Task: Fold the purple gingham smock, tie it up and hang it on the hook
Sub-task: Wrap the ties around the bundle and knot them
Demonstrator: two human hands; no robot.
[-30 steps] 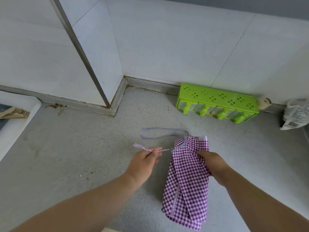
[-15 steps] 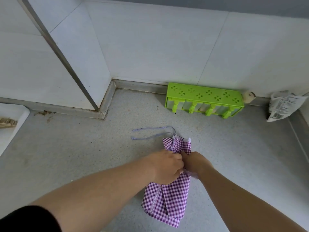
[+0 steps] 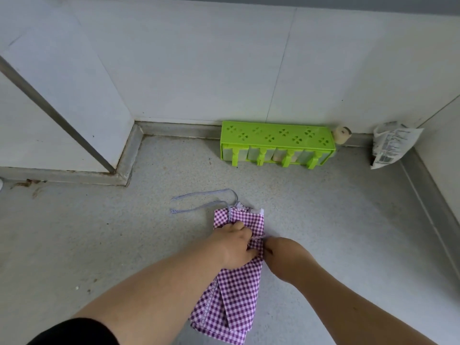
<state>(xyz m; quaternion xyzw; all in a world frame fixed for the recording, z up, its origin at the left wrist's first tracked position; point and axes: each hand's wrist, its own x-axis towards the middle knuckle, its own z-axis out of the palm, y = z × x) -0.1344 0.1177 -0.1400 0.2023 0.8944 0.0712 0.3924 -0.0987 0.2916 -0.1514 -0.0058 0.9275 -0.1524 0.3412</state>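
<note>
Both hands now meet at the waist of the folded purple gingham smock (image 3: 236,290), where a second earlier the left hand (image 3: 234,245) was out to the side drawing a tie string taut and the right hand (image 3: 282,255) pinned the cloth alone. The left fingers (image 3: 237,227) are curled shut on the gathered fabric; the right fingers, tucked against the bundle's edge, appear pinched on the string, though the grip itself is hidden. The change suggests folding is done and the binding has begun, with the tie being brought round the middle.

The smock lies on the grey table (image 3: 99,245) as a narrow strip, its long axis running from near the camera away toward the wall, leaning slightly left at the near end. Its neck end points beyond the fingers, toward the green rack (image 3: 276,138); a loose striped cord (image 3: 204,202) trails from there, lying just beyond and left of the left fingers. No hook is in view.
</note>
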